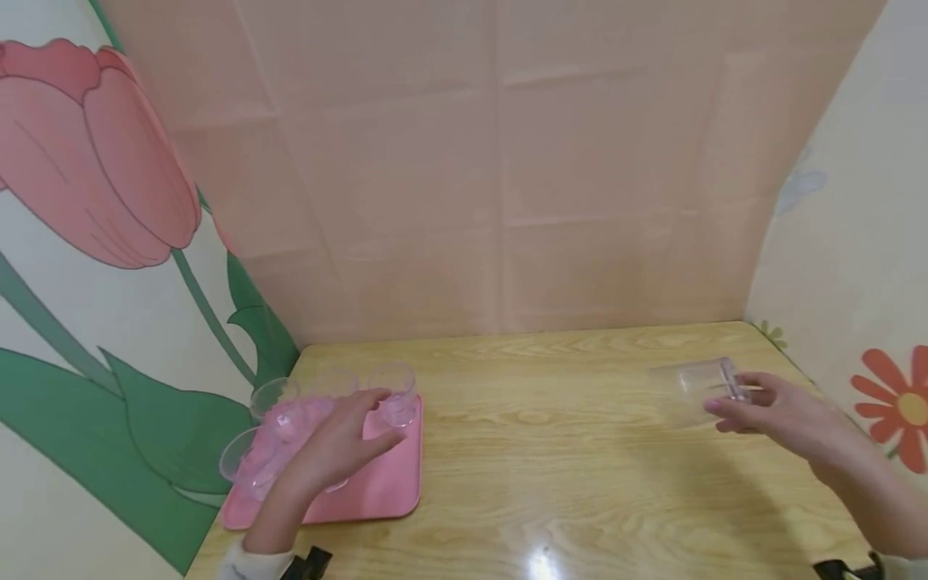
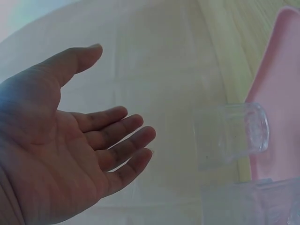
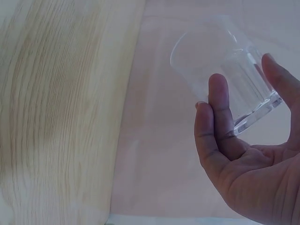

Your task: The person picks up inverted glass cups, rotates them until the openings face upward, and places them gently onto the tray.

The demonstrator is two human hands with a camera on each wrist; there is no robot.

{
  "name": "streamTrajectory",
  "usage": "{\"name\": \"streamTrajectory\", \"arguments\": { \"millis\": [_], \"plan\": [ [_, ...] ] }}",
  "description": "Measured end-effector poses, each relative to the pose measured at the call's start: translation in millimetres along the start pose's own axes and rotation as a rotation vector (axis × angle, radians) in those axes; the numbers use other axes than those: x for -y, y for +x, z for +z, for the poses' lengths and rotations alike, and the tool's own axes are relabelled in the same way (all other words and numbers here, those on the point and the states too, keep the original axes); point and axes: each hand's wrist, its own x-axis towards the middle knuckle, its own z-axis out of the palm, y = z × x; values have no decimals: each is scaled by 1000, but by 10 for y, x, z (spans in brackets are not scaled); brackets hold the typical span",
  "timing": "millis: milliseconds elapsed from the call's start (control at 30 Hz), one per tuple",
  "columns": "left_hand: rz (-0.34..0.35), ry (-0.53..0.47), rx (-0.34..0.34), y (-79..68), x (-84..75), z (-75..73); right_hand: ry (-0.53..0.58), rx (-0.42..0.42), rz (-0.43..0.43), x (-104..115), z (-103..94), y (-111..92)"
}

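Near the table's right side my right hand (image 1: 776,411) holds a clear glass (image 1: 699,380) by its thick base, thumb on one side and fingers on the other. The glass lies sideways in the grip, its mouth pointing left in the head view; the right wrist view shows its faceted lower wall (image 3: 248,79). My left hand (image 1: 341,447) hovers over a pink tray (image 1: 384,491) on the left, fingers spread and palm bare in the left wrist view. Several clear glasses stand on the tray, among them one at the back right corner (image 1: 397,403), close to the left fingertips.
A light wood table (image 1: 536,435) spans the space between the hands. Behind it hangs a creased pinkish-beige sheet (image 1: 500,177). A wall painted with a tulip (image 1: 109,161) borders the left, and one with a red flower (image 1: 906,403) borders the right.
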Motion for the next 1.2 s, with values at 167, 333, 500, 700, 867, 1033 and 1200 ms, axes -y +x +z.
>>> {"name": "streamTrajectory", "arguments": {
  "millis": [167, 333, 500, 700, 867, 1033, 1200],
  "plan": [
    [7, -28, -12, 1, -33, 36, 62, 22, -23, 100, 103, -18],
    [11, -63, -12, 6, -72, 89, 96, 34, -54, 205, 233, -48],
    [27, -113, -18, 17, -82, 163, 175, 37, -85, 301, 394, -67],
    [24, -209, -18, 2, -106, 238, 248, 48, -98, 377, 570, -65],
    [45, -249, -5, 1, -126, 301, 302, 38, -109, 433, 691, -71],
    [69, -272, -5, 2, -162, 351, 346, 64, -109, 496, 799, -77],
    [89, -301, 24, 14, -222, 398, 425, 86, -119, 562, 915, -69]
  ]
}}
